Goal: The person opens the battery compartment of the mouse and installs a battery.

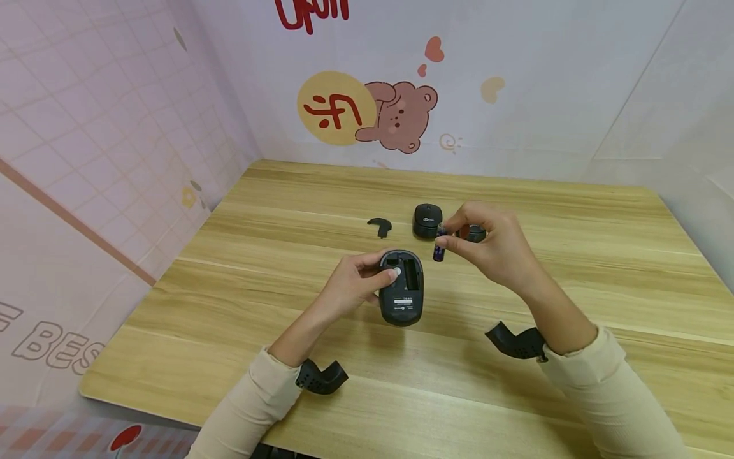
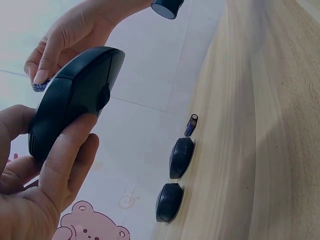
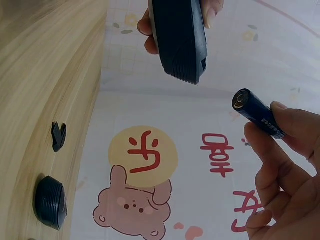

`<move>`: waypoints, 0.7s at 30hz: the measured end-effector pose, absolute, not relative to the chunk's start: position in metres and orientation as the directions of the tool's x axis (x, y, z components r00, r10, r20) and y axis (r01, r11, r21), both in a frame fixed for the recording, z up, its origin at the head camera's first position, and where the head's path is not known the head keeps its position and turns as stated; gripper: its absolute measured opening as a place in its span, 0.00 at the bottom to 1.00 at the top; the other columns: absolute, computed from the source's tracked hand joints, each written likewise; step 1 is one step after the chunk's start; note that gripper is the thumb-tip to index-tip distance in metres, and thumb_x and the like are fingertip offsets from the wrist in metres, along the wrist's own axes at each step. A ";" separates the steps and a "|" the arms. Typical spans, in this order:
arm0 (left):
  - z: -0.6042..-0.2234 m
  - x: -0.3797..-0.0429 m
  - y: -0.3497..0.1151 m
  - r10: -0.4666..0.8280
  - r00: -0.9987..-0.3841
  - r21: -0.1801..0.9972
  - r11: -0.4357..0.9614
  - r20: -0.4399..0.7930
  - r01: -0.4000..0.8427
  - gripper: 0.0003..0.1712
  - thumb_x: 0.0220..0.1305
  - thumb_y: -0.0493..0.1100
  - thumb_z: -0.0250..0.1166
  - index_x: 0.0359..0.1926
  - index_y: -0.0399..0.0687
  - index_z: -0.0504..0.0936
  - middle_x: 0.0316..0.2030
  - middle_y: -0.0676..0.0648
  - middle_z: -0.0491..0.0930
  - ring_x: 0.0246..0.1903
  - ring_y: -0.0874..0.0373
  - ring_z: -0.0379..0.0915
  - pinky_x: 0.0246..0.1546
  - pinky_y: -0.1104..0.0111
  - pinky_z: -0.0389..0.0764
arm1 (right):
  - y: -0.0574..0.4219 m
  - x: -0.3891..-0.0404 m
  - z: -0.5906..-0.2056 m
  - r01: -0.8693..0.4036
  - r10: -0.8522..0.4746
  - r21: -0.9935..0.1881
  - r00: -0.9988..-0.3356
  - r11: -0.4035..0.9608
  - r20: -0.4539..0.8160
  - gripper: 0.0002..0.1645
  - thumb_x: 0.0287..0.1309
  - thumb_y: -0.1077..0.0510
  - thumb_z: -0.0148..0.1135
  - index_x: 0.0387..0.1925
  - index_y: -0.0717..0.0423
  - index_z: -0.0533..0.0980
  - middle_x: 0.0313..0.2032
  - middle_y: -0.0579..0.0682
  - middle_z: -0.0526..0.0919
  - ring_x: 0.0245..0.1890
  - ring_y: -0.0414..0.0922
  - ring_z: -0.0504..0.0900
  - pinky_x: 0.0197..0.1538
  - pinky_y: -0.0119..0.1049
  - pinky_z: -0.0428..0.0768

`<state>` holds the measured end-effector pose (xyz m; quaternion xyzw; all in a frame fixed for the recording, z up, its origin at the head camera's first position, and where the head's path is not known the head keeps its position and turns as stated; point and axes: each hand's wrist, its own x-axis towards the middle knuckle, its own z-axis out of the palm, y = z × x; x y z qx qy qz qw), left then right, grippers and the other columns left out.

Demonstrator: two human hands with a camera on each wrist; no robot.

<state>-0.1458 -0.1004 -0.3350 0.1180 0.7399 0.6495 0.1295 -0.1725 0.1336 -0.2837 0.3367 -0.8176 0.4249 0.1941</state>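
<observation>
My left hand grips a black computer mouse, its underside facing up toward me. The mouse's battery slot lies uncovered, and the thumb rests beside it. Up and to the right, my right hand pinches a dark blue battery between thumb and fingers, apart from the mouse. One end of this battery shows in the right wrist view, pointing toward the mouse. From the left wrist view, the fingers of my left hand wrap the mouse's side and top.
A black battery cover lies on the wooden table behind the held mouse. To its right stands another mouse; a further one is partly hidden by my right hand. Batteries lie near them. A printed cloth hangs behind.
</observation>
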 end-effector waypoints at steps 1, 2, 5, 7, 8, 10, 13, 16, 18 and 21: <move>-0.335 -0.146 -0.100 0.345 -0.938 0.992 0.127 -0.037 0.007 0.28 0.63 0.35 0.62 0.64 0.36 0.68 0.46 0.35 0.80 0.30 0.58 0.80 0.26 0.64 0.85 | 0.133 -0.172 -0.284 -0.723 -0.389 -0.553 -0.690 0.414 0.610 0.09 0.43 0.69 0.73 0.28 0.57 0.81 0.26 0.45 0.81 0.26 0.38 0.73 0.29 0.25 0.71; -0.335 -0.146 -0.101 0.347 -0.937 0.992 0.126 -0.036 0.008 0.28 0.63 0.35 0.62 0.64 0.36 0.68 0.47 0.35 0.80 0.30 0.58 0.80 0.26 0.64 0.85 | 0.132 -0.172 -0.283 -0.729 -0.392 -0.545 -0.683 0.414 0.616 0.09 0.43 0.69 0.73 0.28 0.57 0.81 0.25 0.44 0.81 0.26 0.38 0.73 0.28 0.25 0.71; -0.335 -0.146 -0.100 0.347 -0.937 0.992 0.124 -0.033 0.011 0.28 0.63 0.36 0.61 0.64 0.36 0.68 0.46 0.35 0.80 0.31 0.57 0.81 0.26 0.64 0.85 | 0.129 -0.171 -0.284 -0.744 -0.404 -0.534 -0.667 0.402 0.626 0.10 0.42 0.70 0.73 0.28 0.57 0.82 0.25 0.44 0.80 0.25 0.38 0.72 0.28 0.25 0.70; -0.335 -0.146 -0.100 0.346 -0.938 0.992 0.122 -0.033 0.011 0.28 0.63 0.36 0.61 0.64 0.37 0.69 0.46 0.35 0.80 0.31 0.57 0.81 0.26 0.64 0.85 | 0.127 -0.170 -0.284 -0.750 -0.413 -0.533 -0.661 0.391 0.626 0.10 0.42 0.70 0.73 0.28 0.57 0.82 0.25 0.44 0.80 0.26 0.39 0.72 0.28 0.26 0.70; -0.335 -0.145 -0.100 0.346 -0.938 0.993 0.121 -0.032 0.011 0.28 0.63 0.36 0.61 0.64 0.37 0.69 0.45 0.35 0.80 0.31 0.57 0.81 0.26 0.64 0.85 | 0.126 -0.169 -0.284 -0.753 -0.418 -0.535 -0.658 0.384 0.626 0.10 0.42 0.71 0.73 0.28 0.57 0.82 0.25 0.44 0.80 0.26 0.39 0.72 0.28 0.26 0.69; -0.334 -0.145 -0.100 0.348 -0.937 0.993 0.121 -0.030 0.013 0.27 0.64 0.36 0.61 0.64 0.37 0.69 0.45 0.35 0.80 0.32 0.57 0.81 0.26 0.63 0.85 | 0.124 -0.168 -0.285 -0.758 -0.426 -0.530 -0.652 0.380 0.627 0.10 0.42 0.71 0.73 0.27 0.57 0.82 0.26 0.44 0.80 0.27 0.40 0.71 0.29 0.27 0.69; -0.334 -0.146 -0.098 0.356 -0.934 0.993 0.121 -0.034 0.010 0.27 0.64 0.36 0.61 0.64 0.39 0.70 0.45 0.36 0.81 0.33 0.56 0.81 0.27 0.63 0.85 | 0.122 -0.167 -0.286 -0.767 -0.437 -0.512 -0.642 0.387 0.630 0.11 0.40 0.71 0.74 0.26 0.56 0.81 0.26 0.45 0.81 0.27 0.40 0.71 0.30 0.30 0.67; -0.334 -0.147 -0.097 0.363 -0.931 0.993 0.120 -0.034 0.010 0.27 0.64 0.35 0.61 0.64 0.40 0.70 0.45 0.36 0.81 0.33 0.55 0.81 0.27 0.62 0.85 | 0.121 -0.167 -0.287 -0.773 -0.449 -0.493 -0.634 0.400 0.630 0.12 0.39 0.71 0.74 0.26 0.55 0.81 0.26 0.46 0.81 0.27 0.40 0.70 0.31 0.33 0.66; -0.334 -0.147 -0.096 0.366 -0.930 0.993 0.115 -0.034 0.009 0.26 0.64 0.35 0.61 0.63 0.40 0.71 0.45 0.36 0.81 0.34 0.55 0.81 0.27 0.61 0.85 | 0.120 -0.168 -0.289 -0.776 -0.460 -0.482 -0.630 0.407 0.625 0.12 0.39 0.71 0.74 0.26 0.55 0.81 0.25 0.46 0.80 0.27 0.40 0.70 0.32 0.35 0.65; -0.334 -0.148 -0.095 0.375 -0.927 0.994 0.109 -0.028 0.013 0.26 0.64 0.35 0.61 0.63 0.40 0.71 0.45 0.35 0.80 0.34 0.54 0.81 0.27 0.60 0.85 | 0.118 -0.167 -0.290 -0.777 -0.470 -0.465 -0.628 0.425 0.620 0.12 0.39 0.69 0.75 0.25 0.55 0.80 0.24 0.45 0.78 0.26 0.40 0.68 0.32 0.37 0.63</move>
